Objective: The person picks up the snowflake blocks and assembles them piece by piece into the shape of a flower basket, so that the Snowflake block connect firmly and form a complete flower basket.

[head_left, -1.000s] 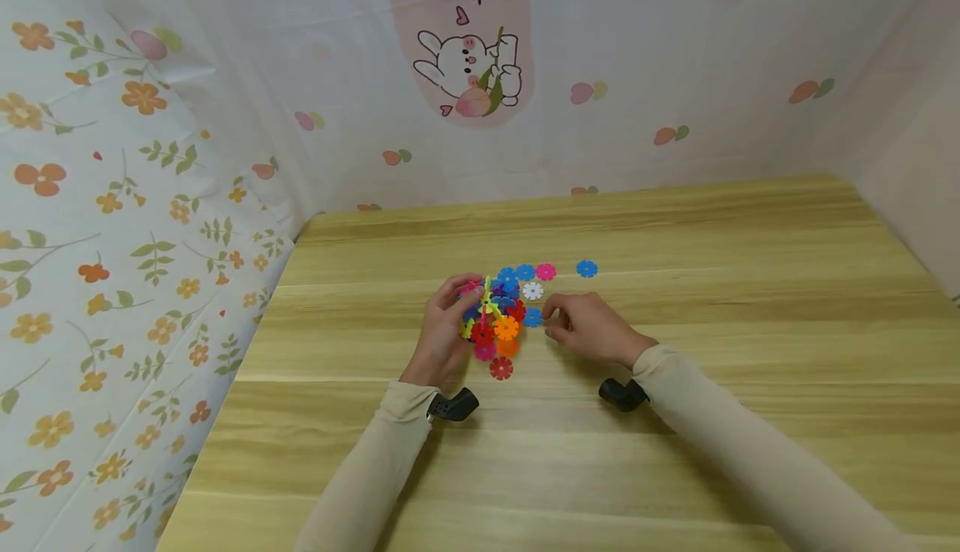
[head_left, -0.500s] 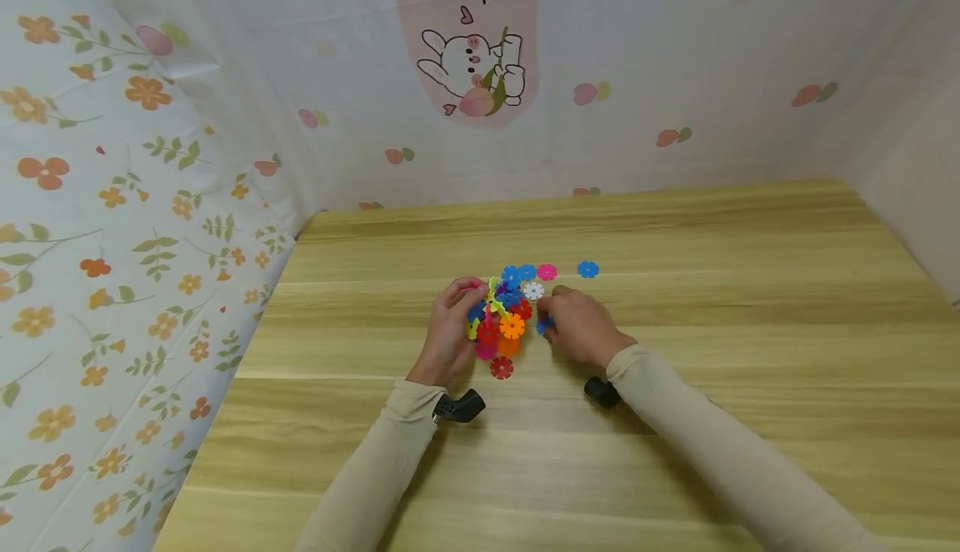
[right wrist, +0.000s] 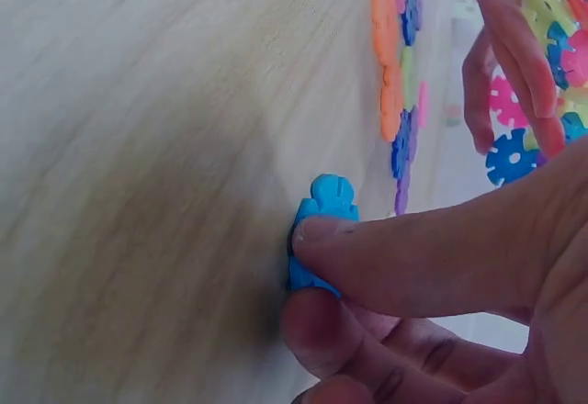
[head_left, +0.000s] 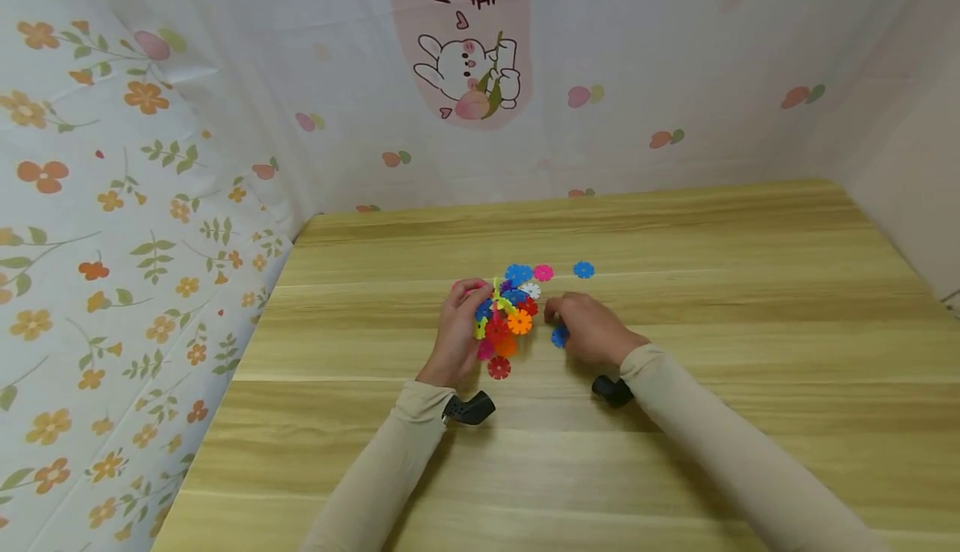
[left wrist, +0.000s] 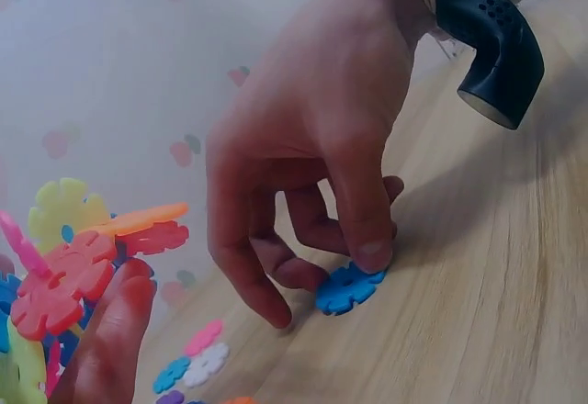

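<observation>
My left hand (head_left: 453, 333) holds a cluster of interlocked flower-shaped plastic discs (head_left: 497, 331) in yellow, red, orange, pink and blue. The left wrist view shows part of that cluster (left wrist: 69, 280), with a fingertip against a red disc. My right hand (head_left: 596, 328) pinches a loose blue flower-shaped disc (head_left: 559, 337) at the tabletop. Up close in the right wrist view, the thumb lies on top of the blue disc (right wrist: 322, 209) and a fingertip is at its near edge. The palm side of the left hand is hidden in the head view.
Loose discs lie on the wooden table (head_left: 712, 302) around the cluster: a white one (head_left: 531, 290), a pink one (head_left: 543, 273), a blue one (head_left: 583, 269) and a dark red one (head_left: 498, 368). Patterned cloth (head_left: 337, 77) hangs behind and at the left.
My right hand has taken the blue disc from beside the cluster and drawn it slightly right and toward me. The left hand, with the cluster, has shifted a little to the right.
</observation>
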`<state>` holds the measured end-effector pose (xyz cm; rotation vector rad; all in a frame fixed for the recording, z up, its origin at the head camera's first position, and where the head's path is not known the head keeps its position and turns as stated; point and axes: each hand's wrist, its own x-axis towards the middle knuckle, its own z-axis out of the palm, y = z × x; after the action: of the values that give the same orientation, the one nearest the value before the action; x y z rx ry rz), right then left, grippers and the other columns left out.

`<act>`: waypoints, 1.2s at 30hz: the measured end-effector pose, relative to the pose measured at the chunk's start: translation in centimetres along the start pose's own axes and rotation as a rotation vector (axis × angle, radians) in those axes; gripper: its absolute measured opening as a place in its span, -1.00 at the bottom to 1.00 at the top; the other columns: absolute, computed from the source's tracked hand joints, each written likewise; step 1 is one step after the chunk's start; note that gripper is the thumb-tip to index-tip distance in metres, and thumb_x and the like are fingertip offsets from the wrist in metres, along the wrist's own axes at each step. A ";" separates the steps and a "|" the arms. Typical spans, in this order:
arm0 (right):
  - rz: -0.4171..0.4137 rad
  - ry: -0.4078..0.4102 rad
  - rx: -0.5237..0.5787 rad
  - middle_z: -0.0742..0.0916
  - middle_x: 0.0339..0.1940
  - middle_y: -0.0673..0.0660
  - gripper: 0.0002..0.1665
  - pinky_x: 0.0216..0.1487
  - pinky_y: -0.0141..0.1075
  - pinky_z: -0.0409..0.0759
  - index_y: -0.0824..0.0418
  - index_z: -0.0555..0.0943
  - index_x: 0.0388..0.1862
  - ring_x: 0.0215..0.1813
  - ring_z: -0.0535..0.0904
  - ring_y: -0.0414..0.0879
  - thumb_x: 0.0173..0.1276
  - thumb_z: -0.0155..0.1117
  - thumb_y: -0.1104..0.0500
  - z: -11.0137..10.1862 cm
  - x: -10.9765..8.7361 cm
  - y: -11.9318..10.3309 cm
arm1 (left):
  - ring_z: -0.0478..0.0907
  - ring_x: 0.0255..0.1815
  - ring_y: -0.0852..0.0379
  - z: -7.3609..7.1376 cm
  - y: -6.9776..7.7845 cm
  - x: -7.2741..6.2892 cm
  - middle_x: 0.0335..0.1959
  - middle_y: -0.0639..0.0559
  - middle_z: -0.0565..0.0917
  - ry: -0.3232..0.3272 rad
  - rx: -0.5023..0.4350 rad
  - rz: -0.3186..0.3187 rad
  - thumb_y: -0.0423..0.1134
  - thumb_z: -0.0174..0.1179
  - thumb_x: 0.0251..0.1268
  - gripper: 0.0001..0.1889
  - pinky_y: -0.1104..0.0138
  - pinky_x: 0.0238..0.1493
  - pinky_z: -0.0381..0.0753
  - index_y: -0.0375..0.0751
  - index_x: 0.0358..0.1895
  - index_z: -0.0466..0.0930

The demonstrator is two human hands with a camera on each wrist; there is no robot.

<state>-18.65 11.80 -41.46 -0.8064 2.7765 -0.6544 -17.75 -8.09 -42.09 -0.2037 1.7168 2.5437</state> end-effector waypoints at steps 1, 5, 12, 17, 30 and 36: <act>0.012 -0.006 0.010 0.63 -0.26 0.15 -0.61 -0.12 -0.14 0.55 0.28 0.59 -0.17 -0.21 0.51 0.02 -0.03 0.30 0.50 0.0 -0.1 0.1 | 0.36 0.00 0.02 0.1 0.0 0.0 -0.09 -0.05 0.41 0.002 0.008 -0.005 -0.24 0.10 0.33 -0.91 0.27 -0.02 0.43 -0.16 -0.22 0.44; 0.043 -0.036 0.035 0.60 -0.28 0.13 -0.67 -0.17 -0.16 0.55 0.27 0.59 -0.22 -0.24 0.48 0.01 -0.02 0.33 0.46 -0.3 -0.2 0.3 | 0.28 0.10 -0.04 0.4 -0.1 0.0 -0.05 -0.08 0.43 -0.002 0.020 -0.005 -0.22 0.12 0.32 -0.91 0.05 0.12 0.23 -0.13 -0.23 0.46; -0.009 0.000 0.058 0.55 -0.50 -0.01 -0.84 -0.37 -0.28 0.45 0.17 0.56 -0.44 -0.42 0.41 -0.10 0.04 0.36 0.36 -0.5 -0.6 1.5 | 0.29 0.13 -0.06 0.7 -0.3 0.0 0.04 -0.12 0.40 -0.037 0.004 0.006 -0.23 0.17 0.29 -0.89 0.00 0.18 0.12 -0.12 -0.21 0.44; -0.075 0.021 0.191 0.55 -0.55 -0.04 -0.86 -0.44 -0.31 0.42 0.16 0.54 -0.46 -0.48 0.40 -0.15 0.13 0.28 0.38 -0.3 -1.8 2.1 | 0.34 0.08 -0.09 0.5 -0.9 -0.5 0.12 -0.11 0.31 -0.045 0.016 0.008 -0.28 0.21 0.25 -0.79 0.09 0.12 0.32 -0.20 -0.10 0.45; -0.045 0.230 0.455 0.64 -0.57 0.07 -0.83 -0.61 -0.31 0.46 0.19 0.48 -0.14 -0.65 0.50 -0.09 0.31 0.21 0.29 -1.4 -3.1 0.9 | 0.25 0.14 -0.08 1.3 -1.2 -1.1 0.14 -0.07 0.33 -0.115 -0.006 0.005 -0.30 0.18 0.26 -0.70 -0.02 0.19 0.10 -0.32 0.01 0.46; -0.052 0.337 0.561 0.64 -0.58 -0.02 -0.79 -0.65 -0.29 0.44 0.19 0.45 -0.15 -0.65 0.52 0.06 0.29 0.25 0.26 -2.8 -2.7 -0.1 | 0.21 0.18 -0.06 2.0 -0.7 -0.6 0.10 -0.06 0.34 -0.133 -0.054 -0.016 -0.28 0.16 0.28 -0.83 0.00 0.21 0.13 -0.21 -0.11 0.49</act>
<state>-17.18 14.20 -38.83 -0.6910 2.6116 -1.6109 -17.20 -5.95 -41.90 -0.0496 1.5943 2.5320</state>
